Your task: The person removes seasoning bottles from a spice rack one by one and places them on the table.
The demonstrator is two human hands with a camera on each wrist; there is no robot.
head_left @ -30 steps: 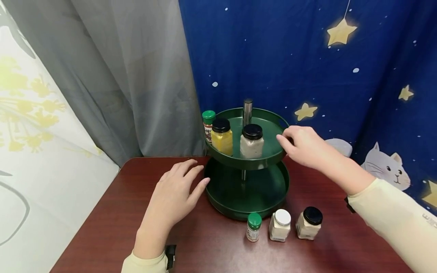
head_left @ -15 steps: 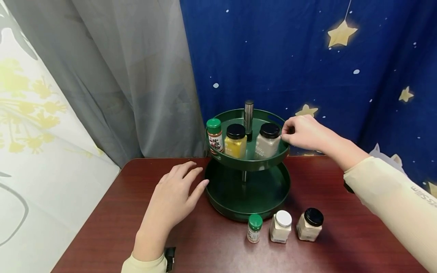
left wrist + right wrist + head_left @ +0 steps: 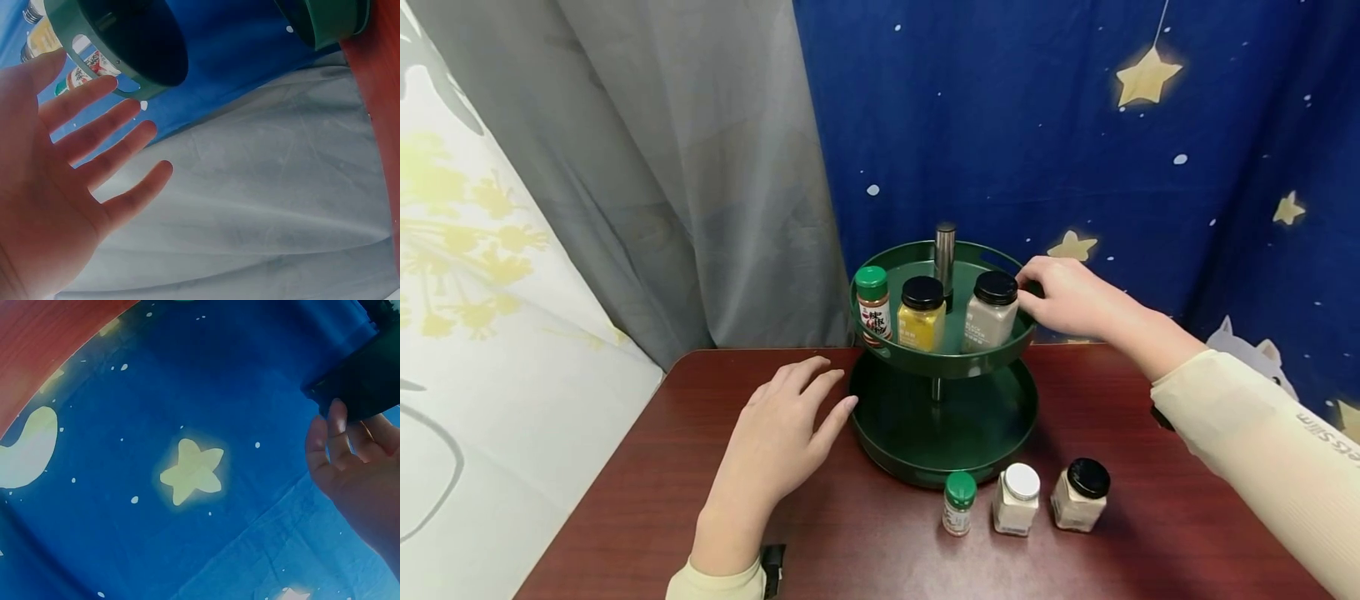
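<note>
A dark green two-tier turntable (image 3: 951,364) stands on the table in the head view. On its upper tier stand a green-capped spice bottle (image 3: 875,310), a black-lidded jar of yellow powder (image 3: 921,321) and a black-lidded grey jar (image 3: 988,317). My right hand (image 3: 1067,292) grips the upper tier's right rim beside the grey jar, its fingers (image 3: 337,419) against the tray wall in the right wrist view. My left hand (image 3: 786,429), fingers spread and holding nothing, hovers left of the turntable; the left wrist view shows its palm (image 3: 50,181) below the slotted upper tier (image 3: 112,44).
In front of the turntable, a small green-capped bottle (image 3: 958,504), a white-lidded jar (image 3: 1017,500) and a black-lidded jar (image 3: 1080,496) stand in a row on the reddish-brown table (image 3: 865,550). Grey (image 3: 745,167) and blue starry curtains (image 3: 1000,100) hang behind.
The upper tier has turned, carrying its bottle and jars rightward along the front. My right hand moved slightly back along with the rim; the left hand stayed nearly still.
</note>
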